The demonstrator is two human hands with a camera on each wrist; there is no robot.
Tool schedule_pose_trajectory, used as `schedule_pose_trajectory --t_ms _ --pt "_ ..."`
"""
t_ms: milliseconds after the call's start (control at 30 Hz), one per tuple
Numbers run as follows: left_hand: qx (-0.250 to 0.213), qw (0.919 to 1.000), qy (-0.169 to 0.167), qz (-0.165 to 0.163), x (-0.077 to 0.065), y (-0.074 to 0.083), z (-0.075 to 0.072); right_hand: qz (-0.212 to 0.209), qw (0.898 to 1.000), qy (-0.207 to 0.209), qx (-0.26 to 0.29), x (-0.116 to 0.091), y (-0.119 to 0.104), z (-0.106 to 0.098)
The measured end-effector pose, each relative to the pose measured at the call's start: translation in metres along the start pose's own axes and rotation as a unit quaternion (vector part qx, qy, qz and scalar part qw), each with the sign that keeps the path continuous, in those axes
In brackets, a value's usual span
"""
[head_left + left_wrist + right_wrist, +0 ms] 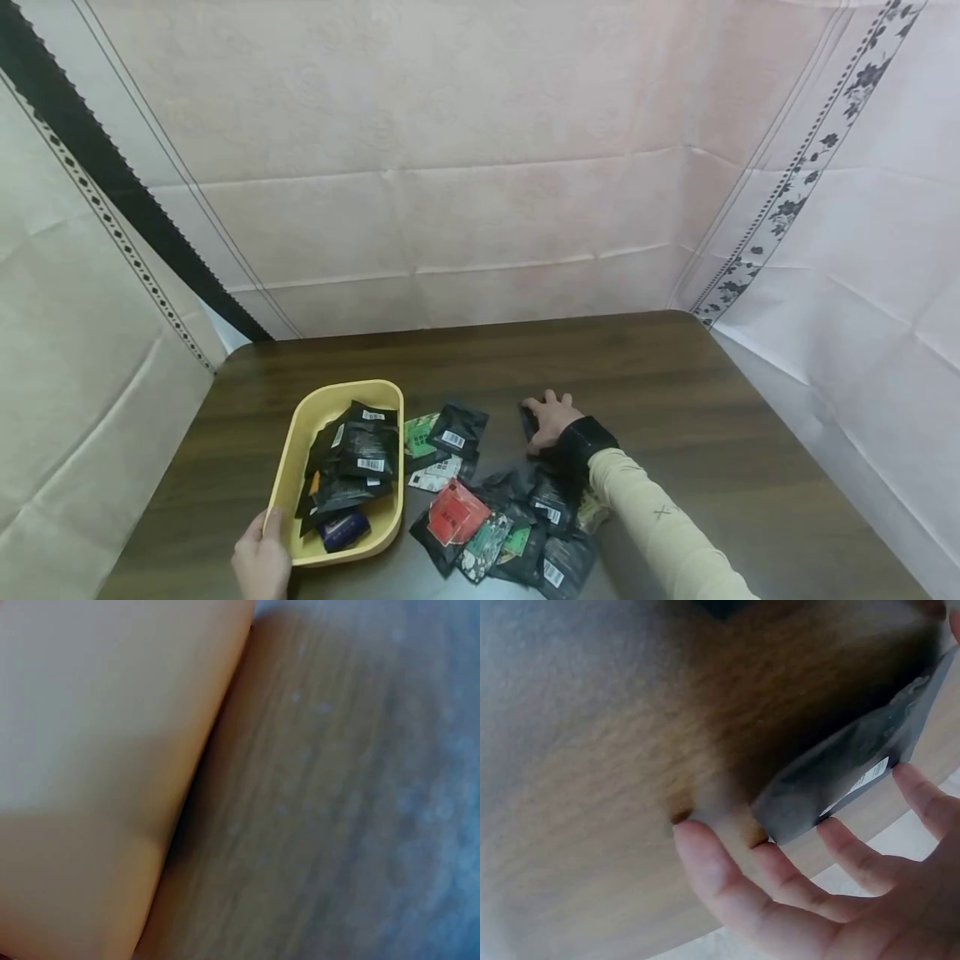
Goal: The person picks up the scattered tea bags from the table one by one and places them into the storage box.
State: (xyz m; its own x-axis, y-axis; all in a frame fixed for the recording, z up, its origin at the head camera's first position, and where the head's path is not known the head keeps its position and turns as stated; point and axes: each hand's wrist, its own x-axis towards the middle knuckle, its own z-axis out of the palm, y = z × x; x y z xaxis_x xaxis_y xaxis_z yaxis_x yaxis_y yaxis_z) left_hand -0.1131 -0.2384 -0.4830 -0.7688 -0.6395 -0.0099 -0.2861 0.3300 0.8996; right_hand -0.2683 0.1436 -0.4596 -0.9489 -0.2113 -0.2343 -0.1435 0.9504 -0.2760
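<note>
My left hand grips the near left rim of a yellow plastic basin, its thumb over the edge. Several black packets and a dark blue packet lie inside. Blurred in the left wrist view is a smooth pale wall beside the wood. Farther right, my right hand reaches down to a single black packet with a white barcode label. Its fingers are spread and fairly straight, fingertips right at the packet's edge. In the right wrist view the packet stands tilted against the tabletop.
A loose pile of packets, with a red one and a green-and-white one, lies in front of the right forearm. More packets lie against the basin's right side. White patterned cloth hangs behind the wooden table.
</note>
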Motion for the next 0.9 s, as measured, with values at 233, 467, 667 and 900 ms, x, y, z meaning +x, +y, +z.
schedule_pose_trajectory --t_ms 233,467,667,900 --pt "0.011 0.9999 0.012 0.005 -0.001 0.001 -0.001 -0.001 1.000 0.003 -0.018 0.004 -0.005 0.000" --pt "0.012 0.9999 0.012 0.000 -0.003 0.002 0.000 0.011 0.999 0.001 -0.039 0.014 -0.011 0.006" --pt "-0.003 1.0000 0.005 -0.004 -0.003 0.001 0.002 0.022 0.999 0.000 -0.045 0.020 -0.016 0.006" --pt "-0.013 0.9999 0.010 0.002 -0.004 0.001 0.002 0.000 0.997 0.021 -0.071 0.022 -0.025 0.004"
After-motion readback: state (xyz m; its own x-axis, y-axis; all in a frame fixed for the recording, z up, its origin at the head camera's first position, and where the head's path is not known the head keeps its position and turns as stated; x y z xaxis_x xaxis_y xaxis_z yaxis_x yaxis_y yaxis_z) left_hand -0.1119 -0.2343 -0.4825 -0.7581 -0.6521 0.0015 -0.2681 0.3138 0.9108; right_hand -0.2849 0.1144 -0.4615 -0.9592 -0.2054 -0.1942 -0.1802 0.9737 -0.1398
